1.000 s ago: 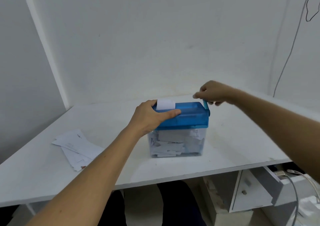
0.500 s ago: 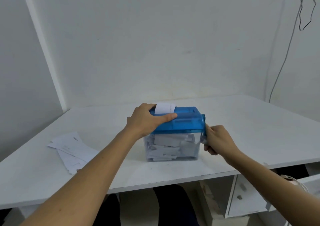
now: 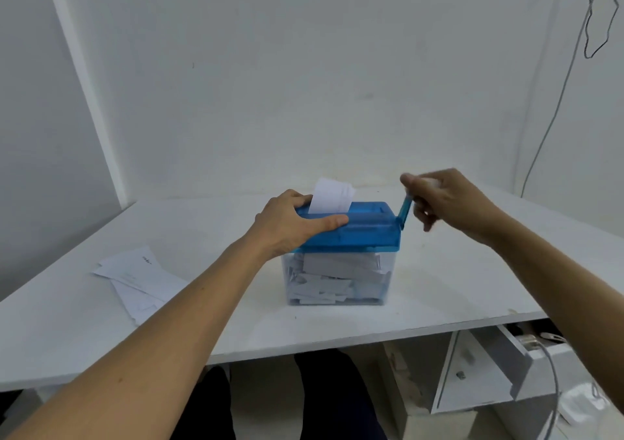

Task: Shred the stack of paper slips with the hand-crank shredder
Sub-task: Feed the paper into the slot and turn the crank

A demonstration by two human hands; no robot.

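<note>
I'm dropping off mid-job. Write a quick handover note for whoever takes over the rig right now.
Left grip: holds the blue shredder lid, steadying it.
Right grip: holds the crank handle, which points up.
A paper slip stands partway in the slot; the clear bin holds shreds.
Done: some slips shredded.
Left: crank this slip through, then feed the stack of slips lying on the table, left of the clear bin.
</note>
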